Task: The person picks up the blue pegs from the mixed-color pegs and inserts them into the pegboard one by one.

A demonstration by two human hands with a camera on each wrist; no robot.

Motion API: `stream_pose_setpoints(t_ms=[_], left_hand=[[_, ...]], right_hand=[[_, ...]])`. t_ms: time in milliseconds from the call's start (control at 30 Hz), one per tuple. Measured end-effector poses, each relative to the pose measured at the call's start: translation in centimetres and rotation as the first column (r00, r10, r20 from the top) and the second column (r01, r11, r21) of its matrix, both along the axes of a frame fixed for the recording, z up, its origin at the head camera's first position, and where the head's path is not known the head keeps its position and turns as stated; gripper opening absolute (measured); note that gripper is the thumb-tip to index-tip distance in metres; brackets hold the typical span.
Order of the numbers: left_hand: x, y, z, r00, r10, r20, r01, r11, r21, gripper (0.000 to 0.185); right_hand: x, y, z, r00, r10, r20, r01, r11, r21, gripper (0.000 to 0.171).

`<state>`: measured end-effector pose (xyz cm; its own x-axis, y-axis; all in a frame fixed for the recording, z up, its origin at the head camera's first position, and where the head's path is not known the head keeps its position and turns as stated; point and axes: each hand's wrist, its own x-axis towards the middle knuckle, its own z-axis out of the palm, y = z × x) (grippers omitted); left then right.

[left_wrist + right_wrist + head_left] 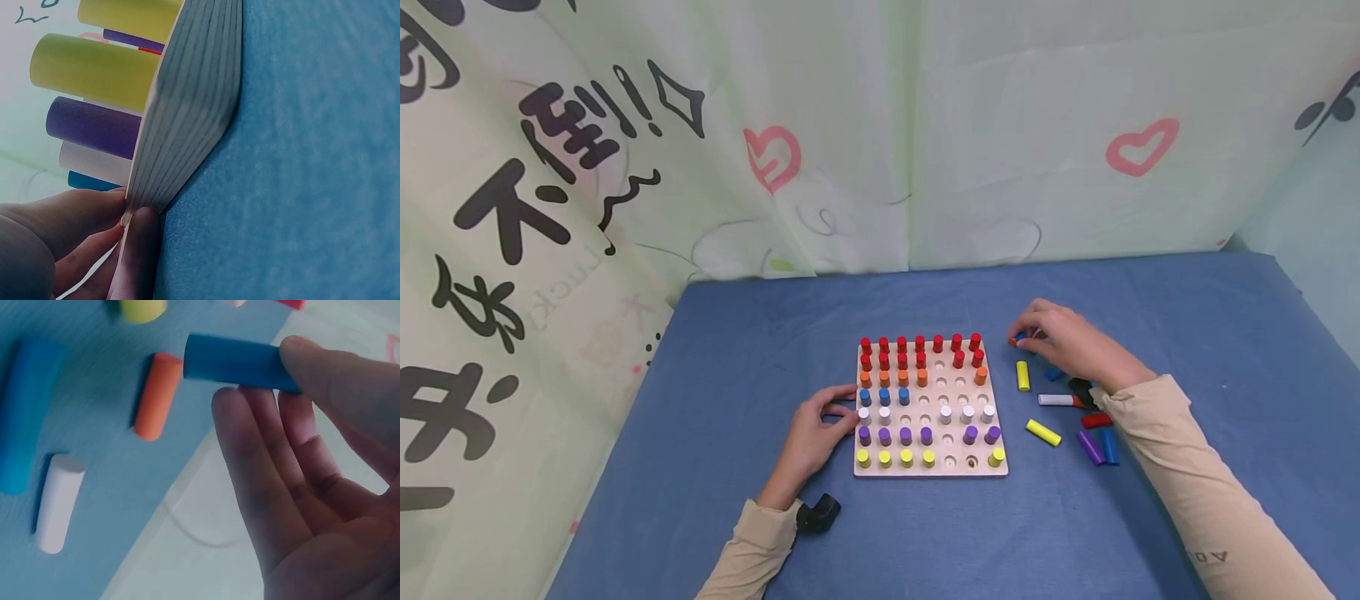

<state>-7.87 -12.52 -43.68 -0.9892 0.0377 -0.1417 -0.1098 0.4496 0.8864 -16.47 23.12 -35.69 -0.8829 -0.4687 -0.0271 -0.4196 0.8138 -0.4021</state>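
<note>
Blue peg (240, 361) pinched in right hand (1063, 342), thumb against fingers, just right of far right corner of pegboard (925, 472). Left hand (812, 429) touching board's left edge, grip loose. Farther right, yellow pegs (1043, 432), purple peg (1090, 447) on blue-covered counter (737, 350). Pale printed curtain (1000, 83) along far side.

Worktop (925, 542): blue, fabric-covered. Pegboard (928, 474) flat near its middle. Loose on the right: two yellow pegs (1043, 432), white peg (1056, 400), orange peg (157, 397), red peg (1097, 421); purple peg (1090, 447) and blue peg (1108, 447) side by side.
</note>
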Motion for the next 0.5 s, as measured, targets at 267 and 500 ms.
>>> stream_pose_setpoints(t_ms=[267,500], left_hand=[[0.00,0.02,0.03,1.000,0.000,-0.002,0.000,1.000,-0.004,0.038],[-0.01,0.04,0.05,1.000,0.002,0.003,-0.002,1.000,-0.011,0.038]], right_hand=[[0.67,-0.63,0.78,0.999,0.046,0.014,-0.044,0.994,-0.101,0.015],[0.85,-0.96,0.92,0.998,0.063,0.011,-0.061,0.988,-0.145,0.015]])
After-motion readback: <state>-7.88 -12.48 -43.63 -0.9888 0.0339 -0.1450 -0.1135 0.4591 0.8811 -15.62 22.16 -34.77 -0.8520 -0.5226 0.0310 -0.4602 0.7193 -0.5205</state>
